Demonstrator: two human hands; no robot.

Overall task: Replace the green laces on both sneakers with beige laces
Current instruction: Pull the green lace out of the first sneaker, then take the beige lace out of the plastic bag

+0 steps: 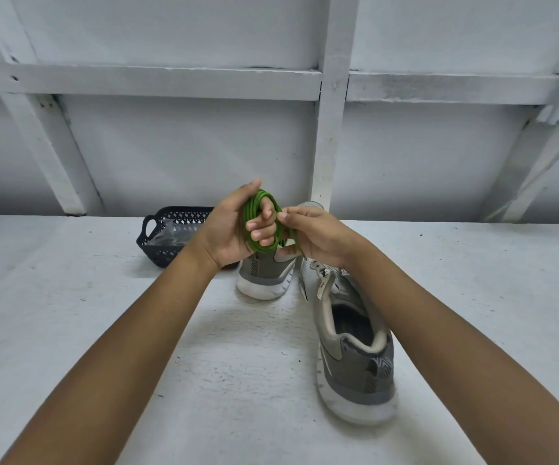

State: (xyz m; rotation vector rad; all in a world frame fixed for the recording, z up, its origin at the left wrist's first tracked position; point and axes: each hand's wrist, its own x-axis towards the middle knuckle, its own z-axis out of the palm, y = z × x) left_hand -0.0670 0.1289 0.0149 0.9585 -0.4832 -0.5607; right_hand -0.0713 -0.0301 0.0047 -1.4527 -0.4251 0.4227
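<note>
Both hands tidy the lace point(250, 211): left hand point(229, 229) clenches its coil, right hand point(316, 238) pinches the tail for winding.

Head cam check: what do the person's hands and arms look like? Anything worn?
Nothing is worn. The left hand and right hand are bare, with no gloves, rings, watch or wristbands visible. The left forearm and right forearm are uncovered to the frame edge, with no sleeves in view. The nails look short and plain. There are no markings, tape or sensors.
</note>
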